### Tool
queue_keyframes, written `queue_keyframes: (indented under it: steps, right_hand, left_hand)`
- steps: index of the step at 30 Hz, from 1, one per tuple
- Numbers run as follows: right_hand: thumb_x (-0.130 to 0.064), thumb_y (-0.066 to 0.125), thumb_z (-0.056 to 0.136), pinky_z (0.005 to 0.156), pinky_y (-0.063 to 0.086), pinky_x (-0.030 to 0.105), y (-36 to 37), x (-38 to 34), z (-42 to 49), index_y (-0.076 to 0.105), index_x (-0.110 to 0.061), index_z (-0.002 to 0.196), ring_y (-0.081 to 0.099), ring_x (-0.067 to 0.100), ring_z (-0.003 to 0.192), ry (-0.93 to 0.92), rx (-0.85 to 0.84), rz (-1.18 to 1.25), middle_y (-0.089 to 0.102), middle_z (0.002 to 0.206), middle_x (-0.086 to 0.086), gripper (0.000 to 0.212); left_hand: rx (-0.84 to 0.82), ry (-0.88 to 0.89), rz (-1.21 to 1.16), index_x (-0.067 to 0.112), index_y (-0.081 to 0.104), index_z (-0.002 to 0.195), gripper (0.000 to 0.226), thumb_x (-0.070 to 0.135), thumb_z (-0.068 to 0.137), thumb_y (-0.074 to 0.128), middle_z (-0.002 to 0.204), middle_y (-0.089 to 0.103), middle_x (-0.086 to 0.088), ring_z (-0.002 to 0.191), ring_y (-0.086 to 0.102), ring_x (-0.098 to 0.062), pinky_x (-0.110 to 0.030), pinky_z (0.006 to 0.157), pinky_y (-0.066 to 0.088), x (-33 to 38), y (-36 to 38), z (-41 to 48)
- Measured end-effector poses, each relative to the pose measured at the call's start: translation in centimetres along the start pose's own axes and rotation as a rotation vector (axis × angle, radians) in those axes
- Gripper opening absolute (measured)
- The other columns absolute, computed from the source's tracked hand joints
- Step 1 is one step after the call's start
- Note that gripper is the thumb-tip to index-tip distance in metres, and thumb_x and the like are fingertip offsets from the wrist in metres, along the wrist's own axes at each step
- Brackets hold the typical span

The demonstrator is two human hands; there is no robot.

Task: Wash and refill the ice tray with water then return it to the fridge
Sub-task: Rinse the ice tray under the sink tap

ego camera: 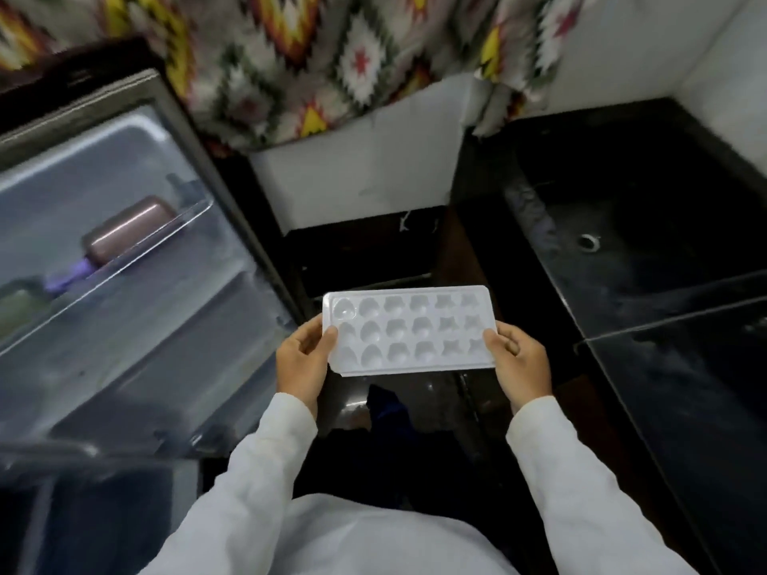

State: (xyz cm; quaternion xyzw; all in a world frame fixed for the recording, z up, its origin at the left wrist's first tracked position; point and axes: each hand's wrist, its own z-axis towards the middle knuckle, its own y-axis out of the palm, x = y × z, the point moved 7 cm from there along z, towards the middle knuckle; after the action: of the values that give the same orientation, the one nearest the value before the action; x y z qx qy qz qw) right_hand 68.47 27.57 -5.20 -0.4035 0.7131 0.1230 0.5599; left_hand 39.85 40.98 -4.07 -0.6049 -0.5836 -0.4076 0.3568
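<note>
Right now the ice tray (409, 332) is held in the air in front of the person, cavities up, roughly level, long side running left to right. It's white, three rows of six moulds. Can't tell whether there's water or ice in them.

Left hand (301, 363) grips the left short end, thumb on top of the rim and fingers curled under. Right hand (521, 361) does the same on the right short end. Both wear white sleeves.

Tray sits between the open fridge door (232, 226) on the left and the black sink (647, 193) on the right, touching neither, with dark floor below it. Door shelf (137, 263) holds a brownish bottle (133, 230) lying tilted and a purple item (68, 278) just beside it. Sink drain (588, 241) is visible. Patterned curtain (311, 56) hangs along the back, blurred
</note>
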Motion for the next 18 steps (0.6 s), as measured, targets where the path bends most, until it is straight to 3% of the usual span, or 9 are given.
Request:
queue_keyframes:
  steps: [4, 10, 14, 18]
  right_hand:
    - [-0.022, 0.062, 0.096, 0.092, 0.057, 0.041, -3.3, -0.5, 2.8, 0.073, -0.024, 0.110, 0.072, 0.011, 0.095, 0.030, 0.151, 0.078, 0.077, 0.097, -0.008, 0.018]
    - [-0.020, 0.064, 0.095, 0.095, 0.056, 0.042, -7.9, -2.1, 6.9, 0.074, -0.021, 0.110, 0.072, 0.011, 0.096, 0.079, 0.396, 0.164, 0.077, 0.098, -0.008, 0.018]
    - [-0.020, 0.064, 0.095, 0.096, 0.056, 0.040, -10.5, -3.2, 8.8, 0.073, -0.019, 0.112, 0.072, 0.010, 0.095, 0.100, 0.537, 0.228, 0.077, 0.098, -0.006, 0.019]
    - [-0.020, 0.064, 0.095, 0.096, 0.055, 0.038, -13.2, -4.1, 10.9, 0.073, -0.017, 0.112, 0.072, 0.010, 0.095, 0.093, 0.640, 0.251, 0.077, 0.097, -0.006, 0.019]
  left_hand:
    - [-0.177, 0.029, 0.076, 0.018, 0.069, 0.117, 0.021, 0.014, 0.096, 0.065, 0.110, 0.076, -0.002, 0.103, 0.072, -0.021, -0.037, 0.088, 0.057, 1.8, 7.0, 5.3]
    - [-0.453, 0.036, 0.137, 0.018, 0.062, 0.119, 0.019, 0.020, 0.101, 0.058, 0.098, 0.076, -0.004, 0.091, 0.071, -0.023, -0.042, 0.079, 0.058, 5.2, 18.5, 10.5]
    - [-0.610, 0.045, 0.179, 0.018, 0.062, 0.118, 0.017, 0.019, 0.101, 0.057, 0.090, 0.078, 0.001, 0.085, 0.073, -0.018, -0.034, 0.070, 0.058, 7.3, 25.0, 12.8]
    - [-0.736, 0.075, 0.243, 0.019, 0.063, 0.120, 0.020, 0.019, 0.101, 0.057, 0.091, 0.078, 0.001, 0.083, 0.075, -0.013, -0.031, 0.072, 0.059, 9.0, 30.7, 13.9]
